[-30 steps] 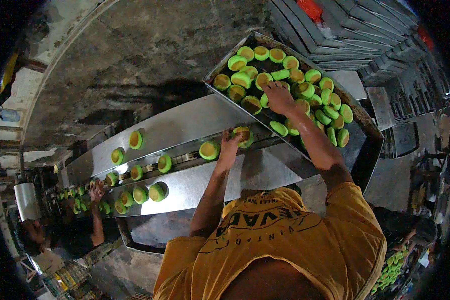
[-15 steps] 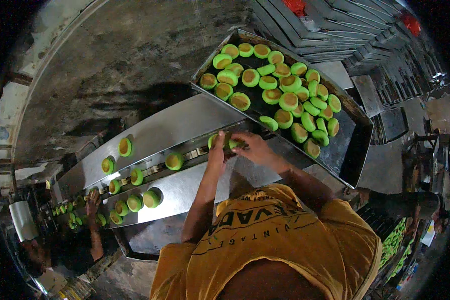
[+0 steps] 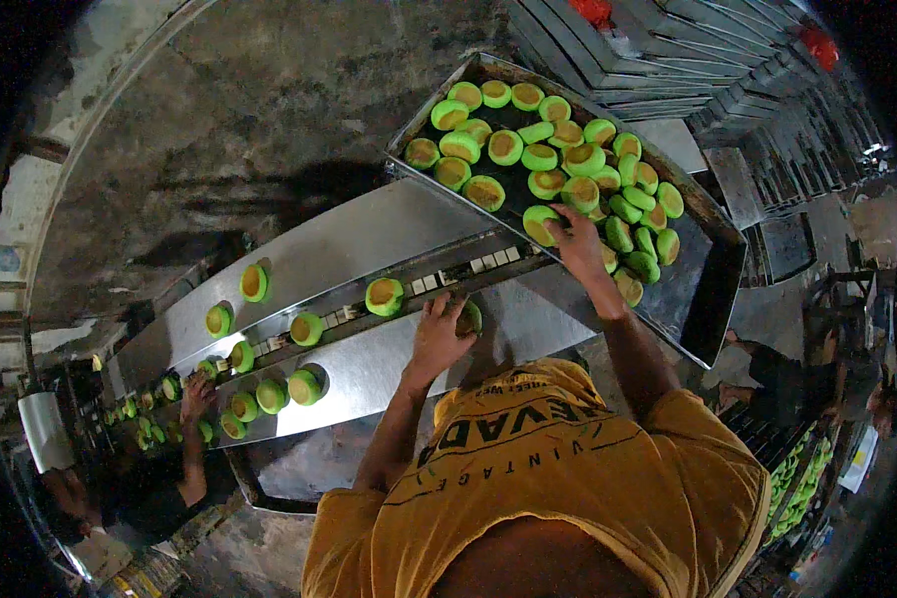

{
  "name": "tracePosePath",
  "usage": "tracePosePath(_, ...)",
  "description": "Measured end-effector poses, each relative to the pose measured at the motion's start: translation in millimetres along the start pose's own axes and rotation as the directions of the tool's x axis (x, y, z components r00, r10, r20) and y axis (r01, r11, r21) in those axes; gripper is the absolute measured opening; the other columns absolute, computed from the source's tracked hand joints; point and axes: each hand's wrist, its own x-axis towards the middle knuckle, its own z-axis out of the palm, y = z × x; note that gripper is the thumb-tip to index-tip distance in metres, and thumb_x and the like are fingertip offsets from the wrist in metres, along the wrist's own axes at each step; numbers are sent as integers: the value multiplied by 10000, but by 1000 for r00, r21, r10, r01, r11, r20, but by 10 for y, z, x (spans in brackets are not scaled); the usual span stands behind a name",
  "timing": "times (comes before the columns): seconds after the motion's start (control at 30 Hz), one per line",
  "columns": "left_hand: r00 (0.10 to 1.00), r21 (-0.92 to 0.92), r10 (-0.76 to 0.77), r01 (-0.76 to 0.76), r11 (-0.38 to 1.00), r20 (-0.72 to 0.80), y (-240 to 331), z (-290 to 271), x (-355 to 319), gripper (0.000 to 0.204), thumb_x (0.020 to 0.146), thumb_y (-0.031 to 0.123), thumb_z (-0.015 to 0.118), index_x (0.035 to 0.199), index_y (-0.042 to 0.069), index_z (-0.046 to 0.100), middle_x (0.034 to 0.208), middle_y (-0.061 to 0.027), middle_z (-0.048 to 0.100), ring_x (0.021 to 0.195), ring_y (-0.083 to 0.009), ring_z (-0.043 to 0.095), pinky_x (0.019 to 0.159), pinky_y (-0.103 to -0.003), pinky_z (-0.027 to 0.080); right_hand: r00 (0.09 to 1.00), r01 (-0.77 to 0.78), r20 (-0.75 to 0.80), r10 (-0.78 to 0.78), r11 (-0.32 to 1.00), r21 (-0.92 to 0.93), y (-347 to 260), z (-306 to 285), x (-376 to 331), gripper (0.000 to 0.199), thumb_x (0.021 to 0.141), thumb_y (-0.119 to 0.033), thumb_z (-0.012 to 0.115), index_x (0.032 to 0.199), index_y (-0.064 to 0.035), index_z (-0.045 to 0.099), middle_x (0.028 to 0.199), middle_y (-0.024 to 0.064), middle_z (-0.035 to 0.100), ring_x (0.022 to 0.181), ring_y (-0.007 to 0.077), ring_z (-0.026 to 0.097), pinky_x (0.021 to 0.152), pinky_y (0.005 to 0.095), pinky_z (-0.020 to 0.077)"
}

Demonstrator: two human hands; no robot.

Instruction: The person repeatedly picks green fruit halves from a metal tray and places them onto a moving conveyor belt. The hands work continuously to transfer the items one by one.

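Observation:
My left hand (image 3: pixel 442 332) rests on the steel conveyor (image 3: pixel 369 249) with its fingers curled around a green half-ball (image 3: pixel 468 318), cup side toward the track. My right hand (image 3: pixel 571 237) reaches into the metal tray (image 3: pixel 708 289) and grips a green half-ball (image 3: pixel 540 224) at the tray's near edge. The tray holds several green half-balls with tan rubber insides. More half-balls ride the conveyor's middle track, the nearest (image 3: pixel 384 296) just left of my left hand.
Another person's hand (image 3: pixel 197 394) works among half-balls at the conveyor's far left end. Stacked empty metal trays (image 3: pixel 668 60) stand at the upper right. A crate of green balls (image 3: pixel 792 483) sits low at the right, next to a seated person.
My right hand has gone from the conveyor back into the tray and closed on a half-ball. My left hand stayed at the track on the half-ball placed there. The conveyor's half-balls moved left.

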Motion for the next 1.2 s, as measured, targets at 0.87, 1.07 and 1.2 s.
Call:
tracePosePath(0.87,881,-448,-412,279,850,-232,-3,318,998,424,896,239,694,1254,31,603,1121,-237,661,991,-373,657,923,-424,496,823,509,227,-520,500,-700,609,-158,220,291,798,-214,708,1070,-114,678,1033,188,653,1002,388,609,820,477,526)
tracePosePath(1.07,894,58,-298,336,940,-335,-406,505,771,410,873,151,657,1272,72,604,1134,-233,655,1182,-430,539,962,-519,461,945,175,-35,-325,594,-785,285,-297,537,481,747,-204,755,1188,-107,589,1219,167,592,1136,395,543,931,518,463)
tracePosePath(1.2,853,32,-376,415,909,-362,-249,109,587,440,868,161,679,1293,82,591,1231,-221,613,1201,-426,521,959,-504,465,978,141,17,-209,595,-792,277,-316,765,505,767,-232,755,1211,-102,553,1267,206,538,1137,447,531,919,530,468)
